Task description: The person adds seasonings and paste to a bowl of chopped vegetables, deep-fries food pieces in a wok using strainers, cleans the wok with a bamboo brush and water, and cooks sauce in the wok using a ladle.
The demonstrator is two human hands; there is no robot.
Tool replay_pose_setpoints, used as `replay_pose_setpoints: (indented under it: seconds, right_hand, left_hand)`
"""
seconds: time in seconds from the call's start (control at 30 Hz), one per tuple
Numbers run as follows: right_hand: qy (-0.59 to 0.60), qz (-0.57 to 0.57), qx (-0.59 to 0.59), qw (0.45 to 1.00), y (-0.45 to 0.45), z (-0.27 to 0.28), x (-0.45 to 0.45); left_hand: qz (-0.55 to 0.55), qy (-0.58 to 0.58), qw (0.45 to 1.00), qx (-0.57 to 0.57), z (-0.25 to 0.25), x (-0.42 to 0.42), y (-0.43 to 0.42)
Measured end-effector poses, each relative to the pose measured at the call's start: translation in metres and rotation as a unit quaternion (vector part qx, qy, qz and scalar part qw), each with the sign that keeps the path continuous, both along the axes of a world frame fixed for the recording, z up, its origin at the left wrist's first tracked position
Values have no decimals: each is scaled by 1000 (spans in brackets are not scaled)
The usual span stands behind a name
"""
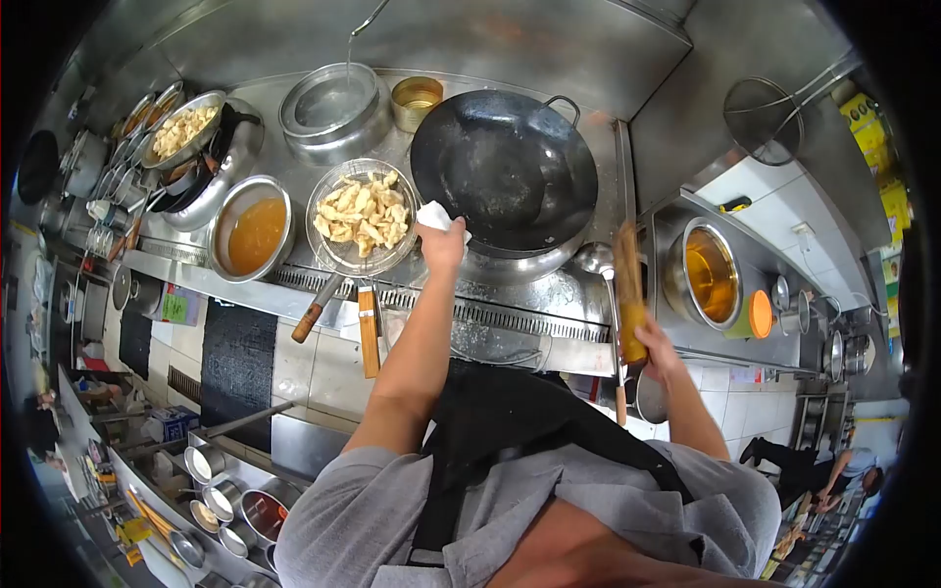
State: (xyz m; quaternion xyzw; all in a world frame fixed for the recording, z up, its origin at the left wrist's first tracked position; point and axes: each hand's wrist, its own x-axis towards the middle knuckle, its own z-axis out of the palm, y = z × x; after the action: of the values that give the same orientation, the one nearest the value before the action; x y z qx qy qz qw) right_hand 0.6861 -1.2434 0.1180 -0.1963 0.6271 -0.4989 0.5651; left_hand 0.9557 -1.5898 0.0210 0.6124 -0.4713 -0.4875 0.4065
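Observation:
My left hand [443,243] is closed on a folded white cloth [432,215], which presses against the near left rim of a large black wok [502,171]. The wok sits on the burner and looks wet inside, with no food in it. To the right of the wok, my right hand [659,349] grips a bamboo wok brush [630,279] by its yellowish lower end. The brush stands nearly upright in view and is slightly blurred. A long-handled ladle [594,259] lies beside it. Left of the cloth, a wire strainer [314,238] holds pale fried pieces [361,214].
A bowl of brown liquid [257,235], a water-filled pot [333,108] under a running spout and a brass-coloured tin [417,96] stand leftward. On the right are an oil pot [708,272] and a hanging skimmer [765,120]. A person [833,470] is at far right.

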Motion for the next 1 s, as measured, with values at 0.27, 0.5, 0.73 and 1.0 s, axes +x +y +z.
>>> replay_pose_setpoints:
  seconds: [0.27, 0.5, 0.73, 1.0]
  right_hand:
    - [606, 443, 41, 660, -283, 28, 27]
    - [377, 110, 35, 919, -419, -48, 119]
    - [490, 498, 2, 715, -318, -10, -3]
    - [537, 209, 19, 817, -384, -64, 82]
  left_hand:
    - [15, -111, 994, 1, 33, 0, 19]
    - [-25, -160, 987, 12, 40, 3, 14]
    - [-42, -151, 988, 12, 33, 6, 17]
    - [-58, -60, 996, 4, 40, 12, 19]
